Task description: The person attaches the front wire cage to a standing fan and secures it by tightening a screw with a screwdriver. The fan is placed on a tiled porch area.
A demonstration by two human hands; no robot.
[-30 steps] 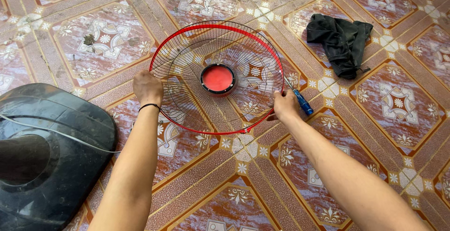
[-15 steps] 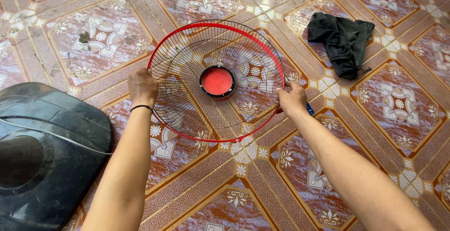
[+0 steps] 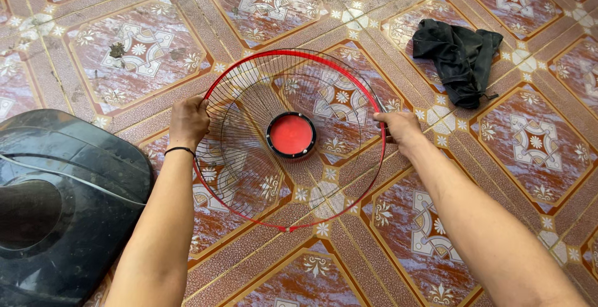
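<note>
Patterned tile floor [image 3: 498, 157]; dark plastic housing [image 3: 56, 207] at left. Red wire fan guard [image 3: 293, 136], since a second ago tilted up off the floor and nearer; left hand [image 3: 189, 120] and right hand [image 3: 402, 127] fingers closed on opposite rims; blue screwdriver gone from view

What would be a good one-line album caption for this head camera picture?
Both hands, left hand and right hand, grip a red-rimmed wire fan guard above a patterned tile floor.

The floor [image 3: 529, 157] is patterned red-brown tile. A black cloth [image 3: 460, 58] lies crumpled on it at upper right. A black fan base [image 3: 62, 201] rests at lower left.
</note>
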